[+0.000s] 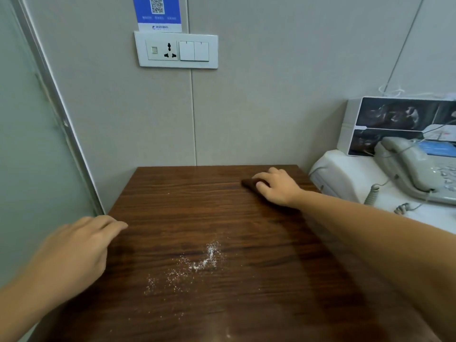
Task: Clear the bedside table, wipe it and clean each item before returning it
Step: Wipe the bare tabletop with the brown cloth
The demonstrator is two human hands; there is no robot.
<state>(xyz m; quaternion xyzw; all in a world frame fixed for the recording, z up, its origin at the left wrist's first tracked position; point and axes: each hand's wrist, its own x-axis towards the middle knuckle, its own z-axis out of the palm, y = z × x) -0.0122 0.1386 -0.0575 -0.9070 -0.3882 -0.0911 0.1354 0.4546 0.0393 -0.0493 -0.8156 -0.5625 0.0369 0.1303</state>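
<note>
The dark wooden tabletop (222, 213) of the bedside table fills the near and middle of the view, set against a grey panelled wall. It has been cleared of items. To its right, on a white surface, a beige telephone (409, 166) with a coiled cord is seen in front of a white box with dark printed panels (394, 124). On the far wall above the tabletop a white socket-and-switch plate (176, 50) is mounted under a blue QR notice (157, 12).

The right hand (277, 187) is laid over a dark brown cloth (250, 183) at the far right of the tabletop; its grip is a flat downward press, the fingers curved over the cloth, only a small corner of which shows past the fingertips. The left hand (76, 245) hangs blurred at the left near edge of the tabletop, its grip slack and holding nothing; whether the fingertips touch the wood cannot be told.

The scattered white powder (197, 265) lies in the near middle of the tabletop, well apart from the cloth. From the cloth it lies nearer and to the left, and its streak runs roughly from near left to far right. The wiping step is judged to be under way, with the powder patch not yet reached. The left hand is the nearer to it, but the cloth is under the right, so a diagonal pull toward the near left is likely called for.
</note>
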